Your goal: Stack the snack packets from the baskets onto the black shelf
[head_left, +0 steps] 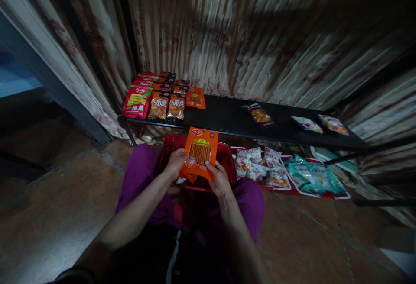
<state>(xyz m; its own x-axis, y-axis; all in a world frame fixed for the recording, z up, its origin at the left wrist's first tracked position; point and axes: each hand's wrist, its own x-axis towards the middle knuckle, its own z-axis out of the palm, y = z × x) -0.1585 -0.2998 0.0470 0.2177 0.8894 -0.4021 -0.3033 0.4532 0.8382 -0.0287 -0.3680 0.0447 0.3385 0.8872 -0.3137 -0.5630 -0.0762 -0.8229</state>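
Observation:
An orange snack packet (200,150) with a clear window onto brown sticks is held up by its two lower sides. My left hand (176,162) grips its left edge, and my right hand (218,177) pinches the lower right corner. Beneath it sits a red basket (226,154), its inside largely hidden by the packet and my hands. A similar orange packet (196,98) stands on the black shelf (224,113) beyond, beside brown-and-orange packets (176,106) and red packets (138,102) lined up at the left end.
A dark brown packet (260,116) and two pale packets (308,124) lie on the shelf's right half. Below, red baskets hold white-and-red snack bags (256,165) and green bags (313,175). Pleated curtains (195,28) hang behind; a dark post (78,80) rises at left.

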